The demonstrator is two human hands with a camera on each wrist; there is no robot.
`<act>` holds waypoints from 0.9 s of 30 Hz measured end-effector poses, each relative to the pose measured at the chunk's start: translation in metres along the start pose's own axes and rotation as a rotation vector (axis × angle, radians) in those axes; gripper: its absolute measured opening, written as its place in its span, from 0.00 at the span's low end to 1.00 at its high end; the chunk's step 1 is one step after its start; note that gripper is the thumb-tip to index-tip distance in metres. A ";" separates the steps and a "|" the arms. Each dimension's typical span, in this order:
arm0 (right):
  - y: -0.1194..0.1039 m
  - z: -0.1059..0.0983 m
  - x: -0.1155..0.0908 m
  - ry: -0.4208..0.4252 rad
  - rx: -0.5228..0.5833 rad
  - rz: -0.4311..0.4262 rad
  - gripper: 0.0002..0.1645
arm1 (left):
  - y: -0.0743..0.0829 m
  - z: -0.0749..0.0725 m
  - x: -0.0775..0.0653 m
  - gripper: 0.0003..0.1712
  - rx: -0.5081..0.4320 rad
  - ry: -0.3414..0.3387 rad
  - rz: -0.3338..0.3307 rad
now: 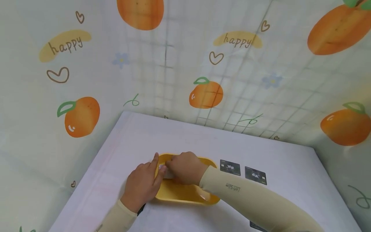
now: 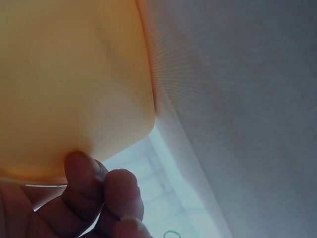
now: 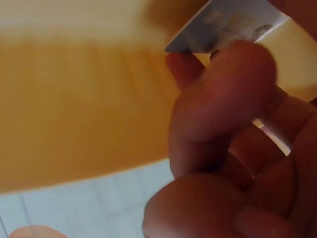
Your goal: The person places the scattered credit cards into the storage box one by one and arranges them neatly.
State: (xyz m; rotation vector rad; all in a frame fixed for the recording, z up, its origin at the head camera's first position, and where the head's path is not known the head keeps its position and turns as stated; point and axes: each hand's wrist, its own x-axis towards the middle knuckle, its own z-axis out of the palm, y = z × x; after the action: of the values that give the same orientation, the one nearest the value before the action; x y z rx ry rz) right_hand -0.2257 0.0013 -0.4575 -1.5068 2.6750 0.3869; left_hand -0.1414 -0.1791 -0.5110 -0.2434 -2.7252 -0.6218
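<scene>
A yellow plastic box (image 1: 176,193), oblong with rounded corners, stands on the white table. My left hand (image 1: 142,183) grips its left end, thumb over the rim and fingers against the outside wall. In the left wrist view the fingertips (image 2: 81,171) touch the box's yellow wall (image 2: 74,89). My right hand (image 1: 186,168) reaches down into the box near its left end. Its fingers pinch a greyish, shiny card (image 3: 223,27) with some print, partly hidden by the fingers in the right wrist view.
Two black cards marked "Vip", one (image 1: 230,167) nearer the box and one (image 1: 256,175) farther right, lie flat on the table (image 1: 174,129). A third dark card (image 1: 256,226) shows past the right sleeve. Something black (image 1: 141,210) pokes out beneath the left wrist. Fruit-printed curtains surround the table.
</scene>
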 end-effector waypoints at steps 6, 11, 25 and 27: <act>0.000 -0.002 -0.022 -0.025 0.038 0.052 0.23 | 0.009 0.005 -0.002 0.39 0.004 -0.006 -0.001; 0.010 -0.012 -0.051 0.008 0.085 0.130 0.26 | 0.012 0.002 0.000 0.37 0.011 -0.015 0.004; 0.053 0.002 -0.173 0.265 0.295 0.496 0.29 | 0.006 -0.003 -0.003 0.38 0.003 -0.038 0.004; 0.060 0.013 -0.192 0.240 0.309 0.555 0.28 | 0.008 0.000 -0.005 0.39 0.000 -0.042 0.002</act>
State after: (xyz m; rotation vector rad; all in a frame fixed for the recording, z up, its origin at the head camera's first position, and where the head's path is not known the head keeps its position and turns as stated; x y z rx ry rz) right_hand -0.1770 0.1947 -0.4274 -0.7575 3.1241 -0.2068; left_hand -0.1353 -0.1721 -0.5094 -0.2627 -2.7647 -0.6228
